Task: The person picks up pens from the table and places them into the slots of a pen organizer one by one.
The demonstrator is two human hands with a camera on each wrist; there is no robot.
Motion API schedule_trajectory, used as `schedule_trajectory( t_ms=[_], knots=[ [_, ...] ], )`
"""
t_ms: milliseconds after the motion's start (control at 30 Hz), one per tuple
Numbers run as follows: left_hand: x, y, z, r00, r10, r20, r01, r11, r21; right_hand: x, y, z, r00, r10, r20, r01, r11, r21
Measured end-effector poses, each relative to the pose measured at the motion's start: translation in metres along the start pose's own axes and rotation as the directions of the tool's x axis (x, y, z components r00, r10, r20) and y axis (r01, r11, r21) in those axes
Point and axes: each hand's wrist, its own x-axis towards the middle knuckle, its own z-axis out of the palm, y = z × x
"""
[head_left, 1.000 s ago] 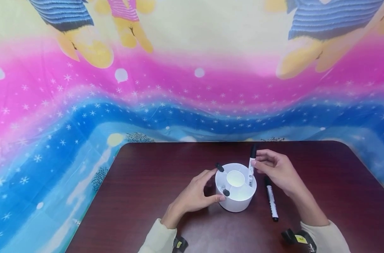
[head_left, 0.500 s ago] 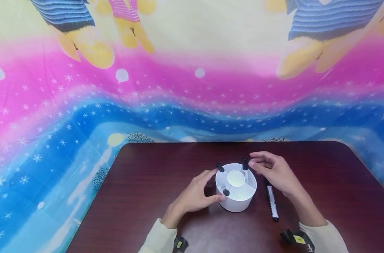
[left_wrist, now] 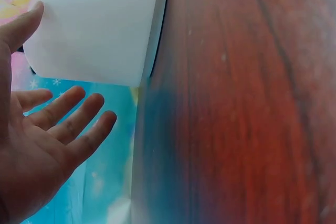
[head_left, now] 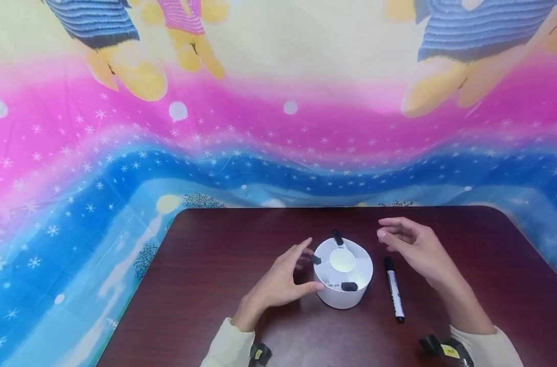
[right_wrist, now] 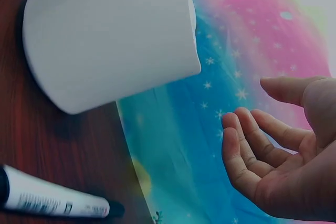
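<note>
A round white desk organizer (head_left: 347, 300) with divided compartments stands on the table; several wrist and head views show it. Black-capped markers lean in it: one cap (head_left: 337, 237) at the back, one cap (head_left: 316, 260) at the left, one cap (head_left: 349, 286) at the front. My left hand (head_left: 283, 280) is around its left side, thumb at the near rim; in the left wrist view its fingers (left_wrist: 79, 135) are spread. My right hand (head_left: 416, 250) hovers to the right, holding nothing, fingers loosely bent. Below it lies a white marker (head_left: 395, 293) with black ends.
The dark reddish-brown table (head_left: 214, 255) has a rounded far edge. Behind it hangs a colourful cloth (head_left: 278, 127) with pink and blue bands. A black strap (head_left: 448, 350) sits at the right wrist.
The right hand released a marker into the organizer, then drew back to the right. The organizer has turned counterclockwise, carrying its markers round. The left fingers have lifted slightly.
</note>
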Motion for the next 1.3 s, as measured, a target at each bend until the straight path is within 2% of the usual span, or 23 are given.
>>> schedule_trajectory(
  t_ms=[200, 333, 433, 600, 833, 1033, 1300],
  knots=[
    [-0.001, 0.0, 0.003, 1.0, 0.002, 0.015, -0.003, 0.997, 0.074, -0.01, 0.01, -0.012, 1.0, -0.002, -0.003, 0.002, 1.0, -0.006],
    [-0.001, 0.001, 0.005, 1.0, -0.011, 0.024, 0.009, 0.996, 0.089, -0.016, 0.015, -0.019, 1.0, 0.011, -0.009, -0.011, 1.0, -0.023],
    [-0.002, 0.0, 0.004, 0.999, -0.027, 0.028, 0.025, 0.998, 0.061, -0.02, 0.018, -0.023, 0.999, 0.037, -0.006, -0.037, 0.998, -0.043],
    [-0.001, -0.002, 0.003, 0.999, 0.008, 0.036, -0.008, 1.0, 0.016, -0.025, 0.023, -0.025, 0.997, 0.073, 0.001, -0.072, 0.995, -0.065],
    [0.001, -0.002, 0.004, 0.999, 0.023, 0.037, -0.024, 1.0, 0.013, -0.031, 0.034, -0.027, 0.994, 0.105, 0.041, -0.104, 0.994, -0.02],
    [0.002, 0.0, 0.003, 0.999, 0.014, 0.042, -0.015, 1.0, 0.013, -0.035, 0.051, -0.028, 0.97, 0.217, 0.105, -0.222, 0.975, 0.033],
    [0.0, 0.0, 0.002, 0.999, 0.003, 0.05, -0.004, 1.0, 0.024, -0.038, 0.071, -0.031, 0.927, 0.327, 0.185, -0.337, 0.941, 0.028]
  ],
)
